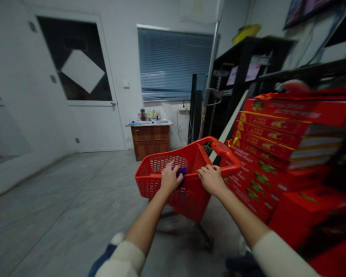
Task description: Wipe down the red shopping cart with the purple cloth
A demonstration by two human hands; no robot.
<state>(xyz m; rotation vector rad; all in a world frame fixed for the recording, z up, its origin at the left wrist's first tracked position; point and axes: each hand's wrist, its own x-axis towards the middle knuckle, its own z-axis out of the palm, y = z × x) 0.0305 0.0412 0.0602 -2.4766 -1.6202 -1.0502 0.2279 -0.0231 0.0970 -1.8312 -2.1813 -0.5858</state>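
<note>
A red plastic shopping cart [190,204] stands sideways in front of me, its handle toward the right. My left hand [170,177] is closed round a purple cloth [181,173] at the near rim of the basket. Further right on that same rim, my right hand [210,177] grips the edge with its fingers curled over. The cart's basket has perforated walls, and its dark lower frame and a wheel show below.
Stacked red boxes [265,154] rise close on the right. A wooden cabinet [151,140] with small bottles stands by the far wall, under a blind-covered window. A white door [98,127] is at the back left. Black shelving [245,54] and a metal pole stand behind the cart.
</note>
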